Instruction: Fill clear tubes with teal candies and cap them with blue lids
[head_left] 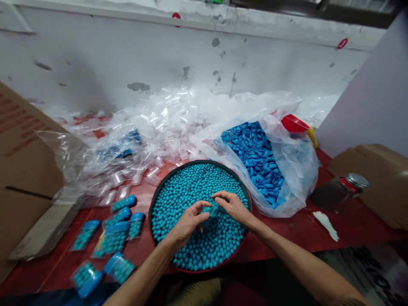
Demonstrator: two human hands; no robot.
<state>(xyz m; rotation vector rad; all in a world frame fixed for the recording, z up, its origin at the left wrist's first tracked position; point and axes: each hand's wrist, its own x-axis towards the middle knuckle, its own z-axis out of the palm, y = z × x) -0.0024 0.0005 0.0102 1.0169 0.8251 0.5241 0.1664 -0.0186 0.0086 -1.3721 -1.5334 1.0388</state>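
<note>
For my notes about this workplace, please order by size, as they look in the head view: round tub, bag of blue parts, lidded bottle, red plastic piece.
1. Round tub and bag of blue parts: too alike to rank.
2. Lidded bottle
3. Red plastic piece

The left hand and right hand are partly hiding whatever is lying between them, its outline blurring into the beads; the left edge is cropping the cardboard box; the bottom edge is cutting off both forearms
</note>
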